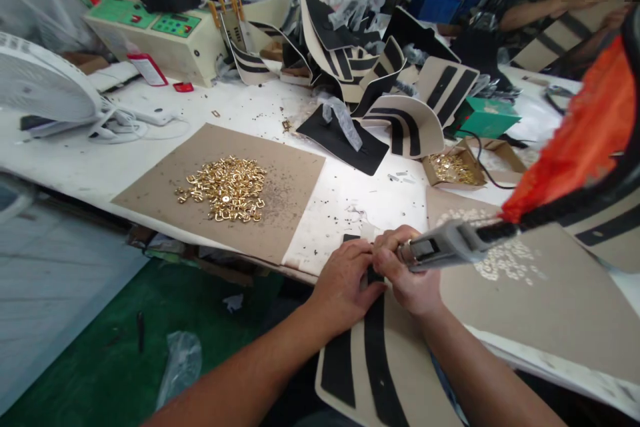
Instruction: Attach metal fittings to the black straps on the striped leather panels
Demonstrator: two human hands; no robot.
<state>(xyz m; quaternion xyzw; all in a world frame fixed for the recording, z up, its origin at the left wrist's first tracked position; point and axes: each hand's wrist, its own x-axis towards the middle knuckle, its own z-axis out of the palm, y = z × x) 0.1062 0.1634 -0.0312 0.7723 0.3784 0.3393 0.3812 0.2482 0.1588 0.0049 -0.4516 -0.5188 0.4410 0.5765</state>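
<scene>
A beige panel with black stripes [373, 360] slants from my lap up to the table's front edge. My left hand [347, 283] grips its upper part, the fingers across the black stripes and the thumb reaching toward the other hand. In my right hand [407, 277] is a grey electric screwdriver [450, 243], held near its nose with the fingers wrapped round it. Its back end points right, toward a black cable with an orange cover [575, 127]. The tool's tip is hidden by my fingers, close against the panel.
Gold metal buckles [225, 187] lie heaped on a brown board [295, 207] at left. Small pale pieces [510, 260] are scattered on another board at right. Behind are striped panels [405, 123], a box of gold parts [453, 168], a fan [45, 80] and a co-worker's arm [533, 12].
</scene>
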